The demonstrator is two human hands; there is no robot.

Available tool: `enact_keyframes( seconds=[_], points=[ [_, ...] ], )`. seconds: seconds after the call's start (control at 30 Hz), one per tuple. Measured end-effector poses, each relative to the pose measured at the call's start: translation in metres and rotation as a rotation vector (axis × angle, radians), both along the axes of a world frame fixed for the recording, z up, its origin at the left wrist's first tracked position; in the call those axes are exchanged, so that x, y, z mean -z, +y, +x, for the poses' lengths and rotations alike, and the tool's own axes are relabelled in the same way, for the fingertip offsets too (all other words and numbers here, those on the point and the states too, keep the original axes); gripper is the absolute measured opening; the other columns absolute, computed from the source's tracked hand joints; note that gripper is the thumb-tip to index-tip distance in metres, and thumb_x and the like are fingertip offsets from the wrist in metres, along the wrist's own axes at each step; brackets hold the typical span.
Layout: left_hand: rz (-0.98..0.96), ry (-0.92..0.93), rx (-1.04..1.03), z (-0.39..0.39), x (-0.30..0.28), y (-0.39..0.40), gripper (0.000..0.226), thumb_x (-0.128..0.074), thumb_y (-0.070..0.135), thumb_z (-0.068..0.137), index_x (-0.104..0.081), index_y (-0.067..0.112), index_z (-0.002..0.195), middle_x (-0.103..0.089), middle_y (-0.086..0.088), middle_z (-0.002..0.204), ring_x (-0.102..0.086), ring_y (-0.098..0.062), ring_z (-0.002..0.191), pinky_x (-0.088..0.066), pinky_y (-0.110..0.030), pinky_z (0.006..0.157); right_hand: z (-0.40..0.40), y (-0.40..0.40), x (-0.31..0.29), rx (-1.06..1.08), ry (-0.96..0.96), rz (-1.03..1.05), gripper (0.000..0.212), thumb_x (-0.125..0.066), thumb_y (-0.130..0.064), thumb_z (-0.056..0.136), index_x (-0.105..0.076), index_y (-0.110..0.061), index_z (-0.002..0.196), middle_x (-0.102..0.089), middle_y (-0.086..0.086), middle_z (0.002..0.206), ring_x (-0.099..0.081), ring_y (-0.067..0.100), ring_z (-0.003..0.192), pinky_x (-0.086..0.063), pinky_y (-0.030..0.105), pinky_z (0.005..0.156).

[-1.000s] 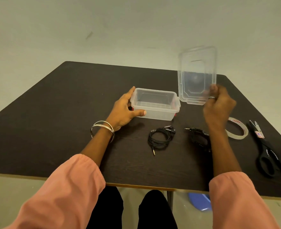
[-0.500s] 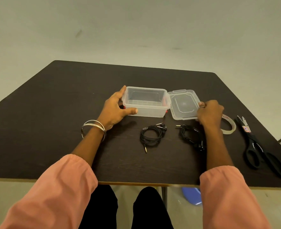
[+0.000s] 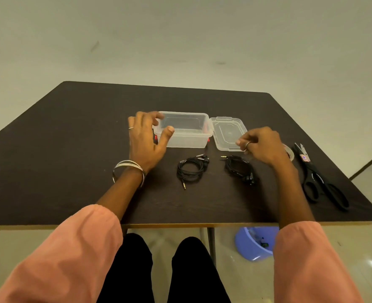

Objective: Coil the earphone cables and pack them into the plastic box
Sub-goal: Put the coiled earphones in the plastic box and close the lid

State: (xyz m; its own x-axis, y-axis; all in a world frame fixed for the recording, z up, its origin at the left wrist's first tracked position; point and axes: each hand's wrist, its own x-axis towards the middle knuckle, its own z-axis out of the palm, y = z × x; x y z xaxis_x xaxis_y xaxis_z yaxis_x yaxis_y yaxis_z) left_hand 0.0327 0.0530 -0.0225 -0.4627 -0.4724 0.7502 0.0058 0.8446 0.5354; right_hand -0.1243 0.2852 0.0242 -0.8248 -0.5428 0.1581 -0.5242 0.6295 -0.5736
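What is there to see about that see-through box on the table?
The plastic box is clear, rectangular and open, apparently empty, with red clips at its ends. It stands upright on the dark table, its lid flat alongside on the right. The left hand is at its left end; contact is unclear.
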Motion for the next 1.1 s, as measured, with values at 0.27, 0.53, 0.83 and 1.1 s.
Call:
enact_keyframes(
  seconds=[0.27,0.53,0.83,1.1],
  points=[
    [0.056,-0.634,0.138,0.004,-0.001,0.041,0.032,-0.067,0.037,0.086,-0.071,0.018,0.11,-0.068,-0.004,0.102,-0.059,-0.016,0.092,-0.044,-0.026,0.078,0.009,0.011,0.021,0.019,-0.044,0.234,0.021,-0.073,-0.024,0.082,-0.071,-0.009,0.097,-0.069,0.011,0.093,-0.06,0.021,0.084,-0.043,0.03,0.074],
    [0.109,-0.815,0.004,-0.001,-0.027,0.043,0.008,-0.075,0.023,0.077,-0.075,0.017,0.083,-0.069,-0.005,0.093,-0.062,-0.026,0.085,-0.053,-0.036,0.074,0.02,0.007,0.005,0.036,-0.016,0.012,0.011,-0.075,-0.012,0.08,-0.067,-0.009,0.088,-0.069,0.008,0.078,-0.063,0.017,0.076,-0.049,0.028,0.076],
    [0.295,-0.417,-0.002,0.009,-0.093,0.0,0.008,-0.077,0.018,0.078,-0.077,0.013,0.084,-0.07,0.0,0.077,-0.065,-0.011,0.072,-0.05,-0.019,0.067,0.023,-0.024,-0.061,0.012,0.151,-0.331,0.012,-0.072,-0.007,0.082,-0.07,-0.009,0.093,-0.063,-0.004,0.068,-0.057,0.002,0.06,-0.048,0.019,0.066],
    [0.607,-0.194,-0.027,-0.032,-0.121,-0.016,0.012,-0.085,0.016,0.066,-0.076,0.013,0.073,-0.072,0.0,0.075,-0.068,-0.012,0.072,-0.053,-0.02,0.067,0.016,-0.058,-0.068,0.063,0.286,-0.416,0.017,-0.069,-0.014,0.086,-0.072,-0.009,0.102,-0.071,0.007,0.089,-0.062,0.017,0.079,-0.053,0.031,0.081]
  ],
)
